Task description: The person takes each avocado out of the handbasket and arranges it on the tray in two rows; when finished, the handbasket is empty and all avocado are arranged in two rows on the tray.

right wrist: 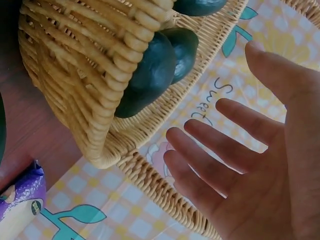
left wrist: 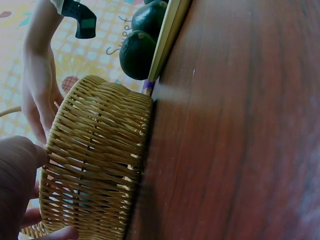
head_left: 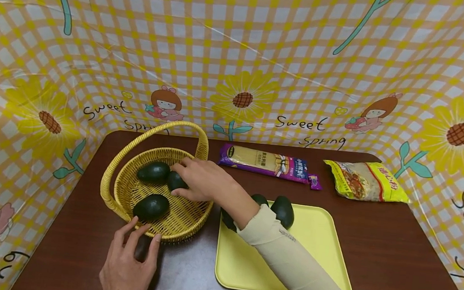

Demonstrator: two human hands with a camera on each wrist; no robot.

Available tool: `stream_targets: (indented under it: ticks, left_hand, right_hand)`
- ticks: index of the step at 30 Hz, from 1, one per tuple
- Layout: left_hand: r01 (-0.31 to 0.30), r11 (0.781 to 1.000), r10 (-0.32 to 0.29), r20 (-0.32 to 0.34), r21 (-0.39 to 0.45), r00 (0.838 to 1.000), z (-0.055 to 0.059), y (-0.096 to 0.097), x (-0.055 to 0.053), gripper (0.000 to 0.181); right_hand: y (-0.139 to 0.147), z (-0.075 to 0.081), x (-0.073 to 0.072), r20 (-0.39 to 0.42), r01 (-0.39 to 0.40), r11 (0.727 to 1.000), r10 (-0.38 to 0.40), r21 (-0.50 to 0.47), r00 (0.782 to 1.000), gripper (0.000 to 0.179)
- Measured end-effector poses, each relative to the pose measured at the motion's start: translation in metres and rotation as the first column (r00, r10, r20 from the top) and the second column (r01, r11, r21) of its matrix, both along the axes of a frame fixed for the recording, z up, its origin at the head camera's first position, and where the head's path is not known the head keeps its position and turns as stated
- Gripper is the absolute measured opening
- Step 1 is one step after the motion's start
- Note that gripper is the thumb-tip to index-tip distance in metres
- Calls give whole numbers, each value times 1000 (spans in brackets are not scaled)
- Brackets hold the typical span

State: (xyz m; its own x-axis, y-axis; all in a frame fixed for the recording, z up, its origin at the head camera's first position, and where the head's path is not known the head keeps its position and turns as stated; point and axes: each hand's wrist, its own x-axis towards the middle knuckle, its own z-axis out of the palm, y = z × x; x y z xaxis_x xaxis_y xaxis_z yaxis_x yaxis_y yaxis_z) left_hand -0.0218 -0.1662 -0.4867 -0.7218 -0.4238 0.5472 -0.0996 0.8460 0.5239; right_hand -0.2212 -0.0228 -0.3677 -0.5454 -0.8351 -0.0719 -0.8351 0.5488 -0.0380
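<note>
My right hand (head_left: 196, 178) is over the far right part of the yellow wicker basket (head_left: 186, 231), beside a partly hidden avocado (head_left: 176, 181). In the right wrist view its fingers (right wrist: 215, 147) are straight and apart, with nothing between them. Two more avocados lie in the basket, one at the far left (head_left: 153, 172) and one at the near side (head_left: 151, 207). My left hand (head_left: 129, 255) rests its spread fingertips on the basket's near rim; its thumb (left wrist: 22, 152) shows at the rim in the left wrist view.
Right of the basket, a yellow tray (head_left: 322, 245) holds several avocados (head_left: 282, 211), partly hidden by my right arm. Behind lies a purple pasta pack (head_left: 263, 162), and at the back right a yellow food bag (head_left: 367, 181). The basket's handle (head_left: 145, 137) arches up.
</note>
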Motion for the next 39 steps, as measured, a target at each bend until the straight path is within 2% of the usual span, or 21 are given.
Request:
stream_targets:
  ticks: [3,12,23,32,39]
  left_hand:
    - [-1,1000,1,0,0,1000,0,0,0,33]
    - [-4,1000,4,-2,3,1000,-1,0,1,32]
    - [-8,1000,8,1,0,1000,0,0,1,33]
    - [-5,1000,5,15,-1,1000,-1,0,0,34]
    - [-10,1000,10,9,-4,1000,-1,-1,0,34]
  right_hand:
    - [-3,-1,-2,11,1,999,-2,33,1000,71]
    - [-14,-10,-14,68,65,991,-73,116,995,74]
    - [-27,-15,-28,70,114,968,-133,224,989,76]
    - [-30,-22,-33,79,139,956,-164,258,983,75]
    - [-33,-28,-36,66,131,956,-154,263,986,80]
